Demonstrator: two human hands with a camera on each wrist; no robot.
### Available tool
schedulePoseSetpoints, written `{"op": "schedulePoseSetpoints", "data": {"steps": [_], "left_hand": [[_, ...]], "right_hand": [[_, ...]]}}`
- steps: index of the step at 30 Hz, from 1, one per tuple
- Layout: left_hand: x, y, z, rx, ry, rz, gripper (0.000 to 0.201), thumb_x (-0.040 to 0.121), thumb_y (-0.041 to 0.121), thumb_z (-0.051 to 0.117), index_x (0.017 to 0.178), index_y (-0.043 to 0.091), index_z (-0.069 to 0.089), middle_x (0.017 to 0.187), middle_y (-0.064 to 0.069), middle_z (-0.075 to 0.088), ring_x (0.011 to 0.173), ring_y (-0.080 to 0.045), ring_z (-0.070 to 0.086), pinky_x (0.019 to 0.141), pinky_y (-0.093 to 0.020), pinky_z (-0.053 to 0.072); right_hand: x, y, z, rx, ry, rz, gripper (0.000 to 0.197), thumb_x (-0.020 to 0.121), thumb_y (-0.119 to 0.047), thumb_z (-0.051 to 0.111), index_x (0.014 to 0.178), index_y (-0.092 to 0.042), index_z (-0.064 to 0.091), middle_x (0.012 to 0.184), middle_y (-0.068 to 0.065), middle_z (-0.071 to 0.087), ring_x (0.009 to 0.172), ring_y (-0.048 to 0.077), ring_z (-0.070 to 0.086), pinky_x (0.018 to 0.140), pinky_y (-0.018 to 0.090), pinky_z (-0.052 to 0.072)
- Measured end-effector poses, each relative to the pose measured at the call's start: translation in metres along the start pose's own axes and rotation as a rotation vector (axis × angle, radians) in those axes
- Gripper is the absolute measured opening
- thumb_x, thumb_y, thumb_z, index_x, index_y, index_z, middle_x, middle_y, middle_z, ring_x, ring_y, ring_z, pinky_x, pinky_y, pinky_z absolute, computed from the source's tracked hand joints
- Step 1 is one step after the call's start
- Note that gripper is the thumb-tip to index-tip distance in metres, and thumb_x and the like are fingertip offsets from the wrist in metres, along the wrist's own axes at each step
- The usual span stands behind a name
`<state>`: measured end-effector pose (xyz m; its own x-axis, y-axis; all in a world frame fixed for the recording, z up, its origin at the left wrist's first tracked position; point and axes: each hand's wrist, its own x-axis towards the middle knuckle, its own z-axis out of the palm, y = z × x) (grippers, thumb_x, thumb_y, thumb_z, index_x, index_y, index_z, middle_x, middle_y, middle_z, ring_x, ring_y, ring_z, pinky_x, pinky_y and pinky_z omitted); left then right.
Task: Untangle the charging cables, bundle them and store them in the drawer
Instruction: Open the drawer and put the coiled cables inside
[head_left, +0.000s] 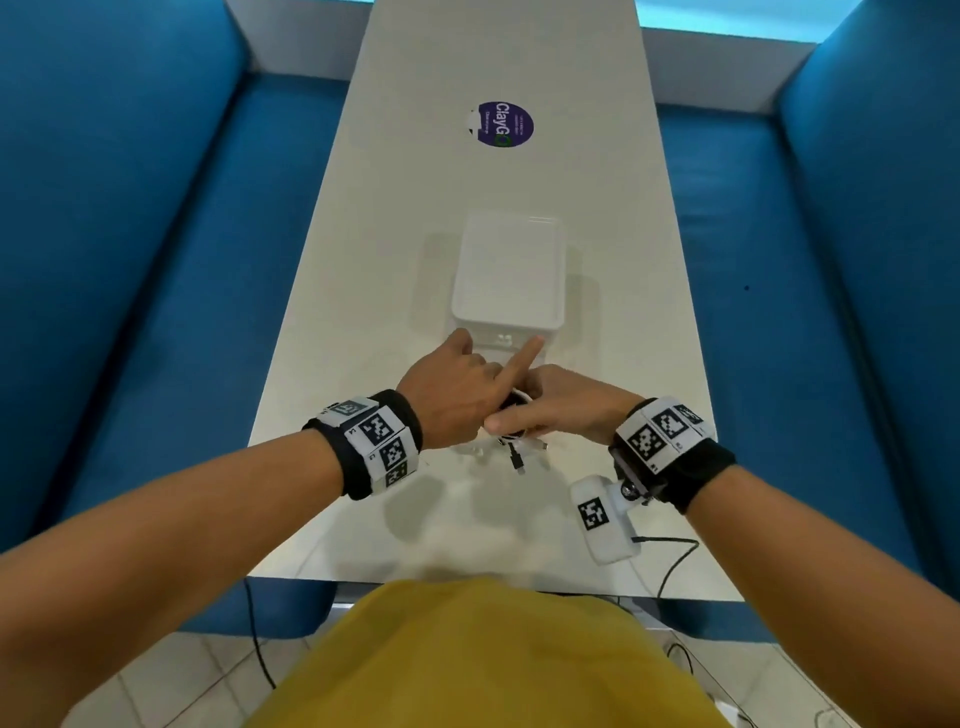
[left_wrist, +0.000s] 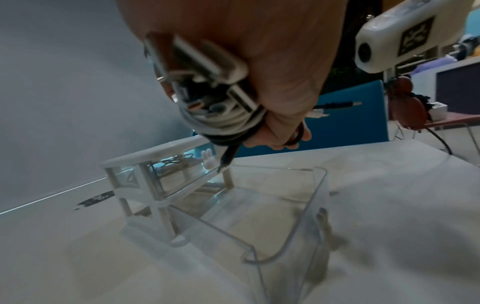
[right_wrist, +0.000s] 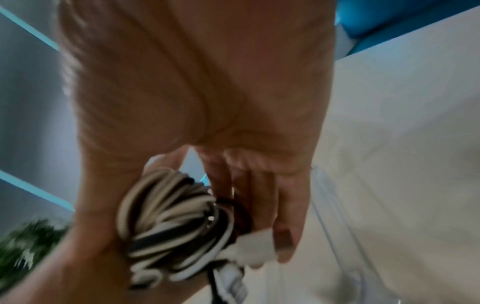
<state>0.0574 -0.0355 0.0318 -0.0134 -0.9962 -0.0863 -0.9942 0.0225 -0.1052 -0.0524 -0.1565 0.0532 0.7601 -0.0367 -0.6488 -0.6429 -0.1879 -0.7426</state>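
The fingers of the left hand (head_left: 447, 384) curl round a coil of black and white cables (head_left: 514, 402), except the forefinger, which sticks out straight toward the white drawer unit (head_left: 506, 275). The right hand (head_left: 561, 402) closes on the same coil from the other side, thumb along its near edge. Both hands hang just above the white table (head_left: 519, 171), near the unit's front, with loose plug ends (head_left: 517, 460) dangling below the coil.

From the left wrist, the bundle (left_wrist: 221, 107) is clamped in the palm, several plugs poking out at the top. A dark elastic band (left_wrist: 296, 135) loops over the fingertips (left_wrist: 280, 142) of the other hand beyond it. Directly beneath stands the clear drawer (left_wrist: 298, 205), pulled out of the unit (left_wrist: 155, 164) and holding nothing that I can see. A second compartment above it already holds some cables.

From the right wrist, the picture is blurred. The fingers (right_wrist: 262, 197) lie close together against the coil (right_wrist: 168, 216), and the band (right_wrist: 240, 207) sits between them and the cables.

The step in hand looks like banding the coil. To do it well, keep the left grip firm so the loops do not spring apart, stretch the band wide over the plug ends, then lower the bundle into the drawer with all tails tucked inside.
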Motion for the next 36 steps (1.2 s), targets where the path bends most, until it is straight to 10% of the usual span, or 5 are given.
{"op": "schedulePoseSetpoints", "data": {"steps": [10, 18, 22, 25, 36], "left_hand": [[0.0, 0.007, 0.027, -0.011, 0.21, 0.115, 0.104, 0.064, 0.037, 0.077, 0.146, 0.004, 0.022, 0.064, -0.002, 0.062, 0.055, -0.023, 0.058, 0.066, -0.035, 0.047], [-0.008, -0.024, 0.02, -0.283, 0.068, -0.228, 0.112, 0.061, 0.043, 0.082, 0.15, 0.017, 0.018, 0.14, -0.017, 0.041, 0.128, -0.035, 0.039, 0.103, -0.046, 0.039], [-0.03, -0.035, 0.043, -0.299, 0.138, -0.19, 0.038, 0.07, 0.016, 0.082, 0.105, 0.009, 0.068, 0.108, -0.013, 0.062, 0.098, -0.034, 0.06, 0.066, -0.045, 0.056], [-0.026, -0.033, 0.052, -0.253, 0.224, -0.212, 0.033, 0.058, -0.012, 0.078, 0.085, 0.005, 0.072, 0.088, -0.013, 0.064, 0.075, -0.032, 0.063, 0.046, -0.026, 0.042], [-0.006, -0.027, 0.072, -1.11, 0.276, -0.809, 0.028, 0.088, 0.005, 0.058, 0.108, 0.023, 0.067, 0.112, -0.007, 0.052, 0.082, -0.021, 0.064, 0.083, -0.032, 0.053]], "right_hand": [[0.003, 0.009, 0.027, 0.069, 0.105, -0.016, 0.027, 0.073, -0.002, 0.07, 0.098, -0.004, 0.062, 0.08, 0.006, 0.067, 0.079, 0.015, 0.067, 0.069, 0.025, 0.053], [0.002, 0.034, 0.02, 0.191, 0.348, 0.023, 0.026, 0.071, 0.002, 0.068, 0.056, -0.015, 0.054, 0.054, 0.003, 0.052, 0.05, 0.017, 0.047, 0.049, 0.024, 0.038], [-0.001, 0.047, 0.01, 0.226, 0.441, 0.084, 0.026, 0.072, 0.004, 0.066, 0.056, -0.012, 0.051, 0.05, 0.002, 0.047, 0.045, 0.015, 0.041, 0.045, 0.02, 0.034], [0.004, 0.051, 0.01, 0.207, 0.466, 0.103, 0.021, 0.069, 0.002, 0.065, 0.06, -0.011, 0.051, 0.054, 0.003, 0.046, 0.046, 0.015, 0.04, 0.044, 0.02, 0.034], [0.017, 0.051, 0.023, 0.042, 0.514, 0.118, 0.019, 0.064, -0.007, 0.067, 0.059, -0.015, 0.05, 0.057, 0.0, 0.05, 0.051, 0.015, 0.046, 0.052, 0.026, 0.04]]}}
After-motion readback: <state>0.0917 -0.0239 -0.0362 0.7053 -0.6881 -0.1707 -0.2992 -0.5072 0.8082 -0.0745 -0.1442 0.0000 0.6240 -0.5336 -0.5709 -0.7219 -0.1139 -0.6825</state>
